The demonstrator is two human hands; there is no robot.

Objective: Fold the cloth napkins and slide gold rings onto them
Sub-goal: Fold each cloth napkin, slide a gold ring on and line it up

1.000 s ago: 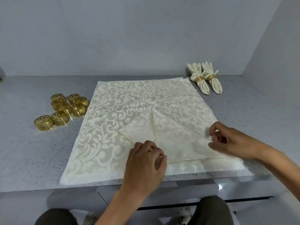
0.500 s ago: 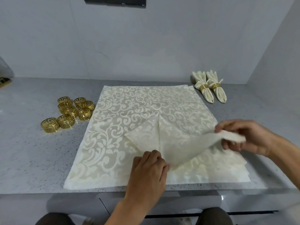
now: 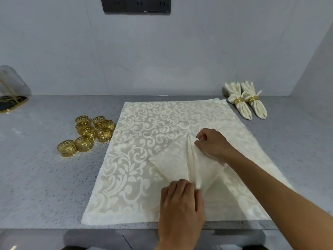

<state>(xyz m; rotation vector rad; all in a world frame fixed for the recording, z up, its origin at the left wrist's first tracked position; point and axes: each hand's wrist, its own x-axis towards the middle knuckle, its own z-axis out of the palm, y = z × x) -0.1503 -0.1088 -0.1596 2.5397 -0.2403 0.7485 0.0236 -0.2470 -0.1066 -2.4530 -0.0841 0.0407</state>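
Folding step: my left hand (image 3: 182,199) pins napkin (image 3: 144,141) base, fingers curled; my right hand (image 3: 212,145) pinches flap at centre. Next: crease, fetch ring (image 3: 67,148).

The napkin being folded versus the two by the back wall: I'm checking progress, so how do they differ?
The napkin being folded lies mostly flat and spread on the counter; the two finished napkins are gathered into narrow bundles. It carries no ring; each finished one wears a gold band. The left hand and right hand hold its folds; the finished pair lies untouched. All are cream cloth.
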